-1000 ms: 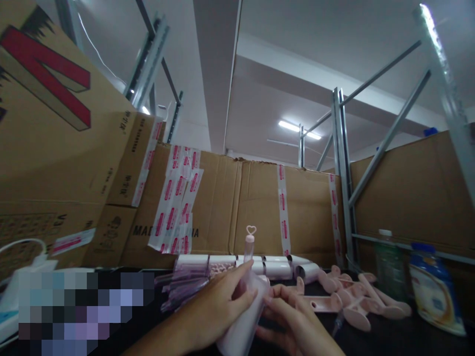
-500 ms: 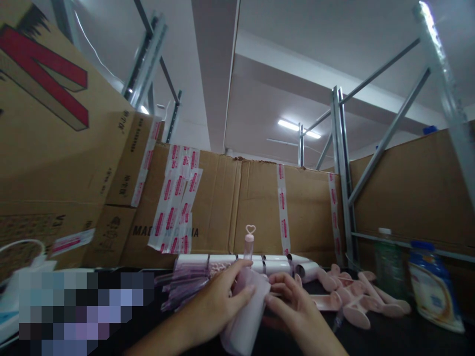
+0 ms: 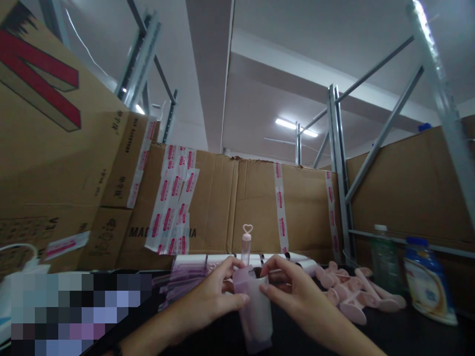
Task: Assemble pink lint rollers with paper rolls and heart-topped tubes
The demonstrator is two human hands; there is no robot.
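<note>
A white cylinder (image 3: pixel 261 309) and a pale purple translucent sleeve (image 3: pixel 243 291) stand together between my hands, slightly tilted; whether one is inside the other I cannot tell. My left hand (image 3: pixel 220 289) is closed on the sleeve's left side, thumb in front. My right hand (image 3: pixel 287 287) pinches the cylinder at its upper rim, where a dark opening shows. Just behind them rises a clear tube with a pink heart-shaped top (image 3: pixel 246 242). A row of white cylinders (image 3: pixel 191 261) lies at the back, and purple translucent pieces (image 3: pixel 181 284) are heaped left of my left hand.
Pink plastic parts (image 3: pixel 352 291) lie piled on the black table at right. Beyond them stand a green bottle (image 3: pixel 386 262) and a blue-capped bottle (image 3: pixel 428 282). A cardboard wall (image 3: pixel 256 207) closes off the back; a white device (image 3: pixel 25 269) sits at left.
My right hand has moved up onto the cylinder's rim. The cylinder and sleeve have turned more upright, and the opening at the top now shows. The view has shifted slightly.
</note>
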